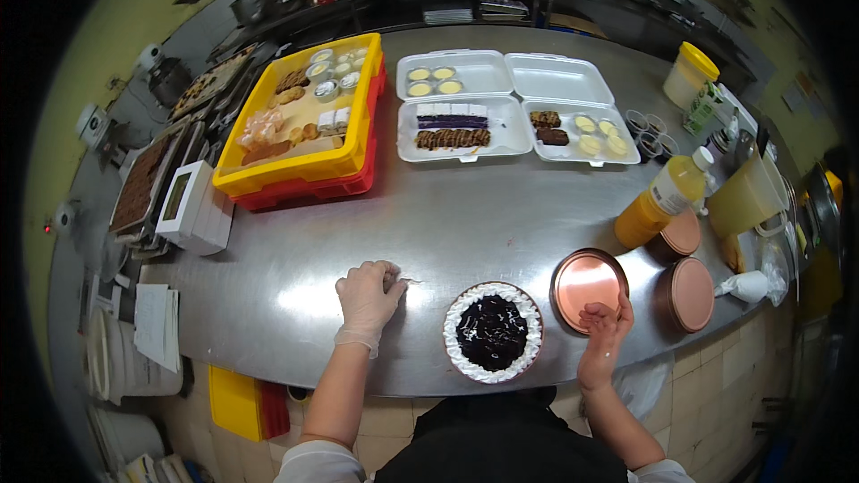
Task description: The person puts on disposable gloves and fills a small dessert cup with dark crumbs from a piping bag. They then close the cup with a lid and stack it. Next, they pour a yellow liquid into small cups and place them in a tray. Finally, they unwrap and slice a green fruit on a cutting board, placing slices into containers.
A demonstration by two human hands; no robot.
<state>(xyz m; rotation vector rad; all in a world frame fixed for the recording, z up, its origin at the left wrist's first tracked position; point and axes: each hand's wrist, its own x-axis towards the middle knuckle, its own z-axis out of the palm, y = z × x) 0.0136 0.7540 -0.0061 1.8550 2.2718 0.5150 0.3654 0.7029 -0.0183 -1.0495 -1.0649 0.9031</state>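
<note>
My left hand (pixel 370 298), in a clear plastic glove, is over the steel table left of the cake, fingers curled with the fingertips near the steel; whether it pinches something small cannot be seen. My right hand (pixel 606 335) is bare, palm turned up and fingers apart, at the lower right rim of a round copper-coloured lid (pixel 588 287). Between the hands sits a round cake (pixel 493 332) with dark glossy topping and a piped white cream border. Two closed copper-coloured tins, one of them nearer (pixel 691 295), stand right of the lid.
A bottle of orange-yellow liquid (pixel 654 204) stands behind the tins, near a piping bag (pixel 746 287) and a plastic pitcher (pixel 745 194). Foam boxes (pixel 463 127) of pastries lie open at the back. Stacked yellow and red crates (pixel 295 171) and a white box (pixel 194 208) are left.
</note>
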